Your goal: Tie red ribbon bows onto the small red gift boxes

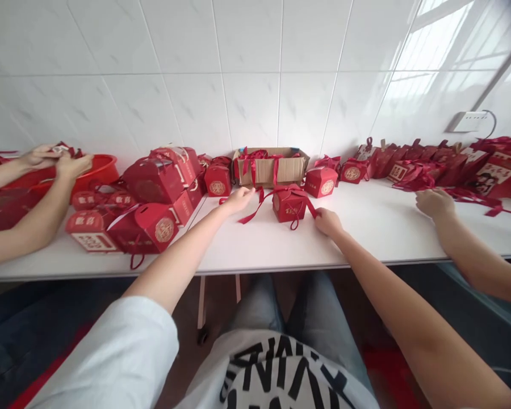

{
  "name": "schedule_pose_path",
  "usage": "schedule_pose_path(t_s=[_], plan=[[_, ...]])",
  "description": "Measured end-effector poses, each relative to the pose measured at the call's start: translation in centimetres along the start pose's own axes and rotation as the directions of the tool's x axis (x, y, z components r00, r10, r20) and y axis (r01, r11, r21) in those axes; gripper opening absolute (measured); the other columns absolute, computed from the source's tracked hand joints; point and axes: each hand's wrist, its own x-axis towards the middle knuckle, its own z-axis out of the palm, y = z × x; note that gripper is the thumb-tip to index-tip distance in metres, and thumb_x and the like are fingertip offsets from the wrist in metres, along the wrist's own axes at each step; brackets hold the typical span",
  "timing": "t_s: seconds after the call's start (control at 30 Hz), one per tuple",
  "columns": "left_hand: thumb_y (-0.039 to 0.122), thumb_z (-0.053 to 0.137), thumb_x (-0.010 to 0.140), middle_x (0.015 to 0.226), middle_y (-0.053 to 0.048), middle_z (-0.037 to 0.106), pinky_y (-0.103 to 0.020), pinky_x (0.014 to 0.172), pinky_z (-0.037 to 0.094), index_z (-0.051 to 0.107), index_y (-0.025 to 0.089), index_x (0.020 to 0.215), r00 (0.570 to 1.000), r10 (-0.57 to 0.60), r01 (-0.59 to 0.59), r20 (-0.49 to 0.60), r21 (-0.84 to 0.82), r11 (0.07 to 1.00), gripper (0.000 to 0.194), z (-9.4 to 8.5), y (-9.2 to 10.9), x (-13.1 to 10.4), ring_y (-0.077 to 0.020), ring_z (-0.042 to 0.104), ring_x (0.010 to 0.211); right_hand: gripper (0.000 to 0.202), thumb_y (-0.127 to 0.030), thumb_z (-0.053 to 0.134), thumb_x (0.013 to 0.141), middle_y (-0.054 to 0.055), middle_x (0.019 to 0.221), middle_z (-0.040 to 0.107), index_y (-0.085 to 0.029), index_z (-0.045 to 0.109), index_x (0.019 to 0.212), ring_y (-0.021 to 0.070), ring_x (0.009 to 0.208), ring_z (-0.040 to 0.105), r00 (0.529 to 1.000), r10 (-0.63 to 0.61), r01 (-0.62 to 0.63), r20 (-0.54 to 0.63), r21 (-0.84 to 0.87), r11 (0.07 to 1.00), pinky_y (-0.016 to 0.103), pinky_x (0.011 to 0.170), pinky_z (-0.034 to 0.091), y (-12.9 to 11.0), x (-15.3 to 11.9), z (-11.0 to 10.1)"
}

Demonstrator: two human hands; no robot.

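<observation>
A: Where is the box placed?

B: It is set upright on the table, just in front of the carton, and a ribbon is tied to it.

A: How is the ribbon gripped?

B: On the side right of the carton's middle, it is pinched by the right hand. The left hand is held before the carton's left part, near the ribbon's left tail. Its fingers are drawn together, but whether ribbon is grasped there cannot be told.

A: And what is seen around?

B: Left of the carton, a pile of red boxes is seen; farther left, a basin is partly hidden by a co-worker's hands. Far right of the carton, near some bags, another co-worker's hand is held.
</observation>
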Motion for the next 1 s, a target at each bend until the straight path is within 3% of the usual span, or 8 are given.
schedule_pose_path(t_s=[0.1, 0.27, 0.37, 0.47, 0.6, 0.67, 0.77, 1.0], plan=[[0.051, 0.035, 0.089, 0.089, -0.003, 0.058, -0.028, 0.070, 0.040, 0.050, 0.018, 0.090, 0.997, -0.008, 0.000, -0.082, -0.096, 0.995, 0.037, 0.7, 0.4, 1.8, -0.0170, 0.055, 0.082, 0.026, -0.034, 0.052, 0.091, 0.007, 0.110, 0.060, -0.016, 0.058, 0.108, 0.0173, 0.093, 0.060, 0.998, 0.063, -0.062, -0.004, 0.113, 0.992, 0.037, 0.081, 0.051, -0.7, 2.0, -1.2], [0.059, 0.049, 0.077, 0.076, -0.001, 0.053, -0.029, 0.068, 0.036, 0.046, 0.019, 0.076, 0.993, -0.052, 0.034, -0.109, -0.165, 0.986, 0.041, 3.7, 0.0, 3.7, -0.0188, 0.051, 0.078, 0.041, -0.041, 0.034, 0.093, 0.009, 0.091, 0.065, -0.014, 0.064, 0.090, 0.0178, 0.076, 0.062, 0.999, 0.025, -0.039, 0.040, 0.369, 0.928, 0.031, 0.068, 0.049, -3.0, 5.7, -2.1], [0.063, 0.046, 0.077, 0.067, 0.001, 0.049, -0.028, 0.062, 0.033, 0.043, 0.020, 0.069, 0.997, -0.063, 0.055, -0.036, -0.197, 0.979, 0.044, 4.8, 0.3, 4.5, -0.0167, 0.048, 0.068, 0.041, -0.053, 0.047, 0.084, 0.006, 0.079, 0.065, -0.015, 0.064, 0.076, 0.0182, 0.072, 0.060, 0.982, -0.101, 0.015, 0.160, 0.467, 0.884, 0.030, 0.064, 0.046, -4.8, 6.7, -1.6], [0.061, 0.057, 0.071, 0.061, 0.004, 0.049, -0.026, 0.056, 0.033, 0.042, 0.020, 0.063, 0.994, -0.019, 0.043, 0.107, -0.230, 0.972, 0.045, 4.9, 0.9, 5.2, -0.0137, 0.047, 0.058, 0.041, -0.057, 0.062, 0.072, 0.001, 0.066, 0.059, -0.017, 0.059, 0.068, 0.0142, 0.062, 0.054, 0.944, -0.203, 0.038, 0.262, 0.521, 0.852, 0.027, 0.058, 0.040, -6.0, 6.3, -0.4], [0.053, 0.067, 0.066, 0.052, 0.008, 0.039, -0.024, 0.049, 0.025, 0.039, 0.019, 0.058, 0.985, 0.009, 0.037, 0.170, -0.266, 0.963, 0.045, 4.5, 0.9, 5.7, -0.0086, 0.036, 0.047, 0.043, -0.059, 0.058, 0.077, -0.003, 0.056, 0.051, -0.017, 0.049, 0.067, 0.0090, 0.049, 0.044, 0.915, -0.206, -0.084, 0.347, 0.662, 0.745, 0.024, 0.049, 0.029, -6.2, 5.1, 1.4], [0.053, 0.066, 0.068, 0.052, 0.007, 0.043, -0.024, 0.047, 0.024, 0.046, 0.018, 0.060, 0.966, -0.034, 0.123, 0.258, -0.339, 0.933, 0.041, 4.5, 0.6, 5.7, -0.0081, 0.036, 0.045, 0.042, -0.055, 0.060, 0.078, -0.003, 0.055, 0.049, -0.017, 0.046, 0.065, 0.0082, 0.048, 0.042, 0.894, -0.211, -0.154, 0.395, 0.713, 0.684, 0.023, 0.049, 0.028, -5.8, 4.7, 1.9], [0.052, 0.067, 0.068, 0.060, 0.001, 0.057, -0.024, 0.047, 0.028, 0.059, 0.016, 0.073, 0.923, -0.093, 0.267, 0.373, -0.447, 0.854, 0.038, 4.7, 0.6, 5.4, -0.0112, 0.047, 0.049, 0.038, -0.050, 0.062, 0.079, -0.003, 0.058, 0.049, -0.017, 0.046, 0.067, 0.0080, 0.051, 0.042, 0.867, -0.230, -0.239, 0.442, 0.774, 0.587, 0.023, 0.052, 0.030, -5.1, 4.6, 2.2], [0.045, 0.070, 0.071, 0.074, -0.004, 0.068, -0.025, 0.059, 0.044, 0.059, 0.016, 0.077, 0.916, -0.148, 0.354, 0.372, -0.582, 0.732, 0.031, 5.4, 1.4, 4.2, -0.0158, 0.061, 0.064, 0.033, -0.046, 0.061, 0.082, -0.003, 0.060, 0.046, -0.017, 0.050, 0.071, 0.0084, 0.053, 0.039, 0.837, -0.255, -0.320, 0.484, 0.812, 0.488, 0.024, 0.055, 0.029, -4.6, 4.2, 2.2]])
